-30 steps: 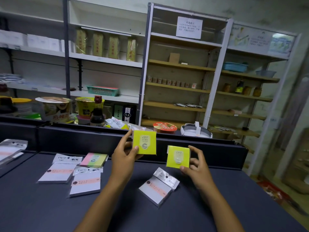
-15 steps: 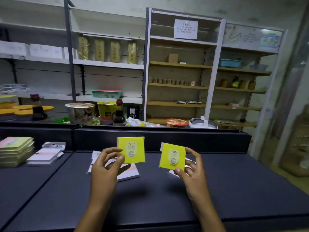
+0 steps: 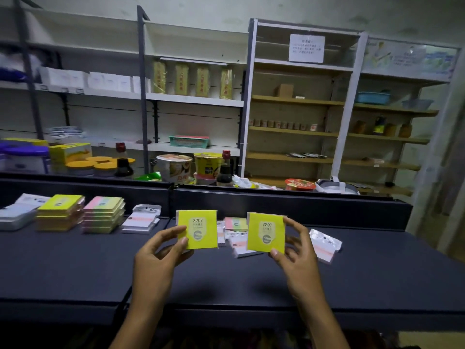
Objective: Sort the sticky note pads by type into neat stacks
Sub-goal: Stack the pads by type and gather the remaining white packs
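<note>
Two bare forearms enter from the near edge, one left of centre, one right. No sleeves visible; both arms uncovered to the frame's bottom edge. Left hand (image 3: pixel 161 258): no ring, watch, band or glove seen. Short, unpainted thumbnail shows. Right hand (image 3: pixel 298 258): likewise bare, no jewellery, no wrist strap; thumbnail short, plain. Wrists slender, forearms lean. Light is dim; finer detail such as marks or scars cannot be told.
</note>
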